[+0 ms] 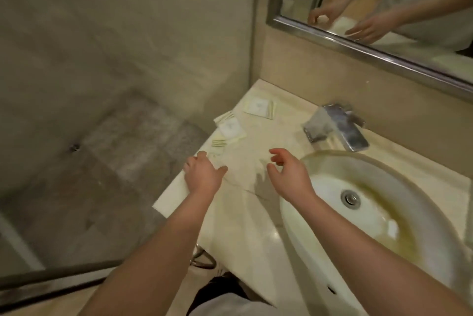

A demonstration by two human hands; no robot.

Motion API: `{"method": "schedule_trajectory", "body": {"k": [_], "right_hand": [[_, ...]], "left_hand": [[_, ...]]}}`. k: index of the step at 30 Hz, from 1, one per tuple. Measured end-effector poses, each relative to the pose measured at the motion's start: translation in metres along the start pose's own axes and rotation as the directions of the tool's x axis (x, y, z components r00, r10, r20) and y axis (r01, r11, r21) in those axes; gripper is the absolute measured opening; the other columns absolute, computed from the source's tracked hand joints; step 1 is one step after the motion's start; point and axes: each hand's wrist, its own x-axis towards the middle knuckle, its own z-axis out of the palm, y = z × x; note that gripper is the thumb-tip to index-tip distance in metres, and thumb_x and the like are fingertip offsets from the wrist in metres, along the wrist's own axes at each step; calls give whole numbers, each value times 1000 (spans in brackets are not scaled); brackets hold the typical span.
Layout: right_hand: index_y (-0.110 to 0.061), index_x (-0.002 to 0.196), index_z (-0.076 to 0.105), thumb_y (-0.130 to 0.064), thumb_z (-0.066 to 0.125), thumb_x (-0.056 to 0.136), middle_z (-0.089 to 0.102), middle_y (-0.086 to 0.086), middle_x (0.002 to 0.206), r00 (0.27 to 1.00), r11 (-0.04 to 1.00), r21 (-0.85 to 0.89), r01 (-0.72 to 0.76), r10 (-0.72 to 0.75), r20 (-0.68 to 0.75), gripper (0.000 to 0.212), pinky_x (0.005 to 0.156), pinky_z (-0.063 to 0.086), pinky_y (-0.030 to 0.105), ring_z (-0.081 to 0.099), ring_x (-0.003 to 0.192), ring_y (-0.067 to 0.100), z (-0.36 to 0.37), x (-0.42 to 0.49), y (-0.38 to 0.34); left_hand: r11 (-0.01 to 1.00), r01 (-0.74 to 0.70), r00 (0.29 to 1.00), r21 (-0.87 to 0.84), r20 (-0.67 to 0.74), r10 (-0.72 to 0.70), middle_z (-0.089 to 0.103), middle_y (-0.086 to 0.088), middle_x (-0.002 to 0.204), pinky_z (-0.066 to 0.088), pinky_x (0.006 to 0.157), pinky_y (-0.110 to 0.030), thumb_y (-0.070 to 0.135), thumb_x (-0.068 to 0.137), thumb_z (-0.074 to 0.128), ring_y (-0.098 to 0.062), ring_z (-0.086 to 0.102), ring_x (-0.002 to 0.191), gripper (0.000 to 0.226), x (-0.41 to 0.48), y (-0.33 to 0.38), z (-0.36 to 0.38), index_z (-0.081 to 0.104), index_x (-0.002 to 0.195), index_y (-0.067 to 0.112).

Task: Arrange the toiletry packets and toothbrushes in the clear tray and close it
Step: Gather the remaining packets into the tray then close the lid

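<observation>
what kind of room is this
Most likely a hotel bathroom: a washbasin with a chrome faucet set in a marble counter, a framed mirror above, and sealed toiletry packets.

The only view is from the person's head. It looks forward and steeply down, close above the tabletop [245, 162], with the sink [384, 213] at right.

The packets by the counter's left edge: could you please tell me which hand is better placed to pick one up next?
Probably the left. The left hand rests at that edge, beside the nearest packets, fingers relaxed; the right hand hovers nearer the sink, farther from them.
</observation>
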Motion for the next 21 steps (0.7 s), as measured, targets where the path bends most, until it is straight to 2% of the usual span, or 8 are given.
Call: {"method": "schedule_trajectory", "body": {"k": [2, 3, 8, 11, 13, 16, 19, 21], "right_hand": [[-21, 128, 58, -22, 59, 91, 68, 0, 117, 1000, 1000, -22, -8, 9, 17, 38, 88, 46, 27, 62, 109, 17, 14, 20, -17], [-21, 128, 58, -22, 59, 91, 68, -1, 117, 1000, 999, -35, -18, 18, 18, 37, 88, 46, 27, 62, 108, 17, 18, 32, -24], [-18, 123, 60, -22, 58, 90, 67, 2, 116, 998, 996, -70, -61, 60, -20, 34, 83, 44, 26, 62, 103, 19, 23, 92, -40], [-16, 124, 60, -19, 57, 90, 64, 5, 121, 996, 993, -92, -71, 66, -54, 35, 86, 46, 31, 61, 106, 23, 24, 118, -43], [-15, 126, 60, -19, 56, 91, 61, 10, 125, 993, 987, -135, -86, 74, -94, 36, 88, 46, 33, 59, 112, 28, 22, 140, -43], [-16, 129, 59, -24, 57, 92, 56, 12, 132, 983, 971, -197, -135, 107, -148, 37, 90, 45, 36, 54, 119, 32, 21, 169, -38], [-15, 132, 56, -25, 62, 90, 52, 10, 140, 978, 965, -219, -142, 103, -181, 44, 97, 42, 36, 50, 123, 33, 24, 194, -30], [-15, 136, 52, -26, 65, 88, 50, 9, 143, 982, 956, -260, -133, 91, -168, 51, 100, 40, 38, 47, 126, 34, 28, 206, -23]], "left_hand": [[994, -50, 998, 93, 39, 47, 48, -15, 129, 42, 95, -40, 43, 74, 78, -33, 42, 119, 70, 16, -6, -1, 47, 130, 13], [994, -67, 997, 83, 48, 63, 51, -15, 127, 41, 95, -39, 39, 76, 77, -33, 45, 118, 66, 23, -10, -1, 48, 128, 12], [993, -68, 991, 93, 125, 56, 64, -16, 118, 48, 89, -36, 17, 88, 56, -33, 60, 109, 29, 56, -30, -11, 60, 115, 6], [999, -8, 991, 34, 135, 4, 64, -19, 118, 49, 85, -36, 8, 91, 50, -36, 61, 109, 28, 69, -29, -30, 59, 117, 1], [999, 2, 993, -34, 115, 2, 63, -17, 115, 44, 76, -33, 4, 90, 49, -34, 61, 102, 27, 81, -19, -38, 56, 116, 1], [984, -80, 983, -159, 149, 104, 63, -12, 109, 41, 72, -30, 9, 90, 55, -22, 55, 87, 26, 97, 9, -39, 57, 116, 6], [960, -165, 964, -225, 169, 206, 64, -6, 111, 51, 80, -31, 28, 82, 72, -20, 61, 93, 38, 118, 40, -23, 63, 116, 15], [963, -199, 958, -184, 171, 231, 62, -6, 114, 45, 79, -26, 32, 76, 77, -22, 59, 98, 46, 131, 58, -11, 63, 117, 16]]}}
